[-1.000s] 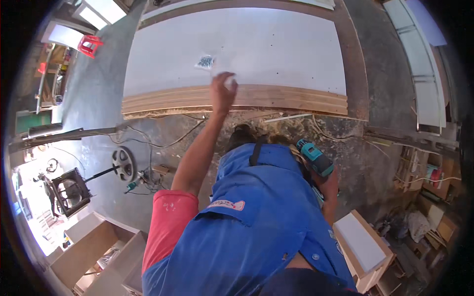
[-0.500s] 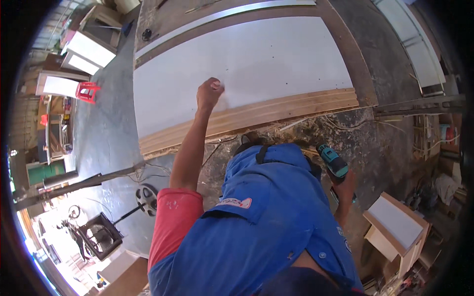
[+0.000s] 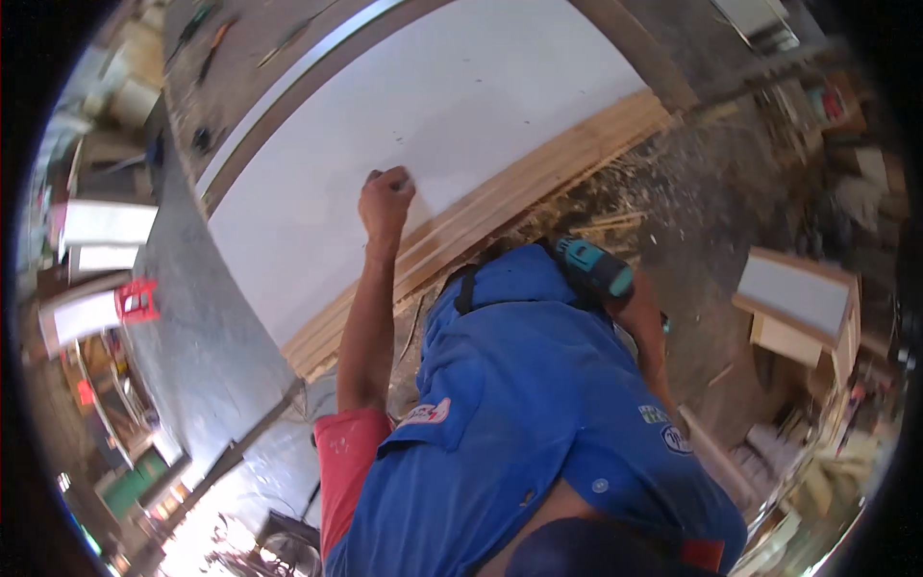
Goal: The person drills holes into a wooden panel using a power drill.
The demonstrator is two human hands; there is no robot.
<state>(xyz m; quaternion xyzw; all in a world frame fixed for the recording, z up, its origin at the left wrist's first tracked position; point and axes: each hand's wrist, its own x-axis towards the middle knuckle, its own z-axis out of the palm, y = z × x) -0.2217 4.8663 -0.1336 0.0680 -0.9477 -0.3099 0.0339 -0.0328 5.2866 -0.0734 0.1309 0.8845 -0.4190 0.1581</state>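
Note:
My left hand is closed in a fist on the large white board, with a small pale object showing between its fingers; what it is I cannot tell. The board lies on top of a stack of layered wooden panels. My right hand hangs at my side, mostly hidden behind my blue shirt, and grips a teal and black cordless drill.
Sawdust and wood scraps cover the floor beside the stack. A small white-topped wooden cabinet stands at the right. A grey floor strip runs along the left, with a red object and white panels beyond it.
The view has swung, so the board now runs diagonally. My left hand has stayed on the white board, fist closed. The drill remains at my right side.

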